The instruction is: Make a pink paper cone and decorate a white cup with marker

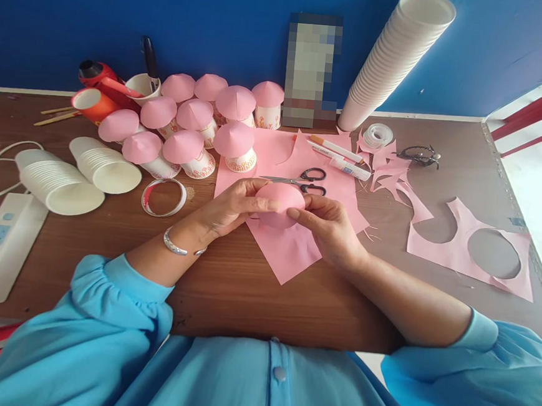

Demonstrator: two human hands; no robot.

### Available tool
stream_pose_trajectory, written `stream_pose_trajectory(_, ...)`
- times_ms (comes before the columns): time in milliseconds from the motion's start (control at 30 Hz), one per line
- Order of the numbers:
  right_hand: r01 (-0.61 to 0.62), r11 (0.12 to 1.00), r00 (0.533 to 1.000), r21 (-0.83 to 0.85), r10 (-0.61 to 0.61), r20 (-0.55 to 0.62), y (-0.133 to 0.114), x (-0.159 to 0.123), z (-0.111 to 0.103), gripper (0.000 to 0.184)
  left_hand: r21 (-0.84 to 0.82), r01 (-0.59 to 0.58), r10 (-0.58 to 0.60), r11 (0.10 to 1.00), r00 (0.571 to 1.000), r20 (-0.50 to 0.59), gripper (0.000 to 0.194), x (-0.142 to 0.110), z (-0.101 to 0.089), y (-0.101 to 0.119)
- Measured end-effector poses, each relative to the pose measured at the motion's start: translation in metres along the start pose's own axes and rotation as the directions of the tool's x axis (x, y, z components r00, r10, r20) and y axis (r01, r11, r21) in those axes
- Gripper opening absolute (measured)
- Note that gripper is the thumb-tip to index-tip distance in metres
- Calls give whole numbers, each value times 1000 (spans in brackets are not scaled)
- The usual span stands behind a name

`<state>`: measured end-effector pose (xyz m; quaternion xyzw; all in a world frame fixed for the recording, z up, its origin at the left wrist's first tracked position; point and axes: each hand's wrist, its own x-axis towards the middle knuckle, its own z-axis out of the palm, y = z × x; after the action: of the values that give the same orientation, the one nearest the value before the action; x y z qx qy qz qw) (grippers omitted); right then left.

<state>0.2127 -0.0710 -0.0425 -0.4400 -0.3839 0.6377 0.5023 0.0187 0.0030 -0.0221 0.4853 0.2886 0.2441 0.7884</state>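
A round piece of pink paper [281, 199] is held up between both hands over the table. My left hand [240, 205] pinches its left side, thumb on top. On the opposite edge, my right hand [332, 226] grips it between thumb and fingers. Just behind the paper lie scissors [312, 182] with black handles, on pink paper sheets [285, 260]. To the left stand several paper cups with pink cone tops [232, 142], some with orange drawings on their sides.
A tall stack of white cups [395, 56] leans at the back right. Pens [336, 150], a tape roll [378, 135] and cut pink scraps [460, 243] lie to the right. At left are cup stacks [61, 180], a tape ring [163, 197] and a power strip [7, 251].
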Motion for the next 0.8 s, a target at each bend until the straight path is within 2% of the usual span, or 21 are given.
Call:
stream_pose_trajectory(167, -52, 998, 998, 20, 51, 45, 1, -2, -4, 30, -51, 39, -43, 998, 996, -83, 24, -1, -4, -2)
stream_pose_trajectory(267, -67, 997, 997, 37, 66, 46, -2, -3, -1, 35, -47, 36, -40, 998, 995, -87, 24, -1, -4, -2)
stream_pose_trajectory(433, -89, 994, 995, 70, 92, -42, -4, -1, 2, 41, -48, 31, -34, 998, 997, -70, 25, -1, -2, -1)
stream_pose_trajectory(667, -78, 997, 997, 15, 78, -5, 3, -2, -4, 47, -65, 21, -29, 998, 992, -122, 24, 0, -5, -4)
stream_pose_trajectory(800, -66, 996, 998, 62, 66, 9, 4, -2, -3, 50, -69, 17, -26, 997, 990, -136, 20, 0, -6, -5)
